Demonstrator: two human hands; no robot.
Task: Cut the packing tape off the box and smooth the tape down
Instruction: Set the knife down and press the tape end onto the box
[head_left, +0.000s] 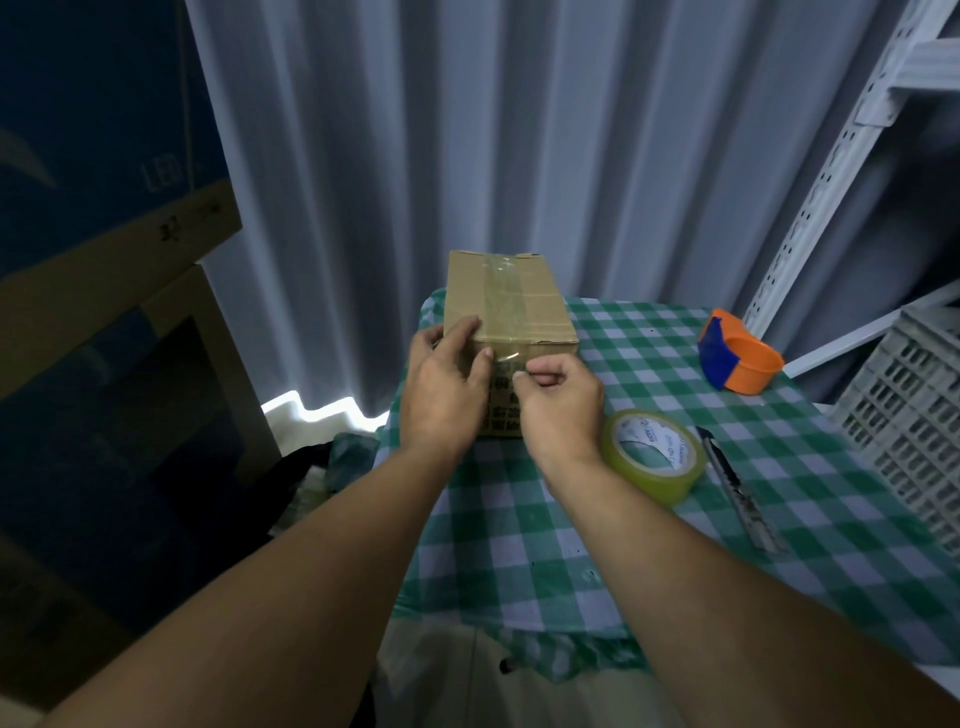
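Fingers (540, 370) of my right hand (558, 410) curl narrow, pinching the tape (506, 299) end against the near face of the box (506, 306). Left hand (441, 387) lies spread over the near-left corner, holding nothing, steadying the box, I judge, so pressing does not shift it. Box stands at the far-left of the table (649, 519), close to that edge. Roll (652, 452), knife (740, 493) and dispenser (737, 353) lie right, leaving near room open.

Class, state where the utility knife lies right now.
In the head view the utility knife lies on the checked tablecloth, right of the tape roll.
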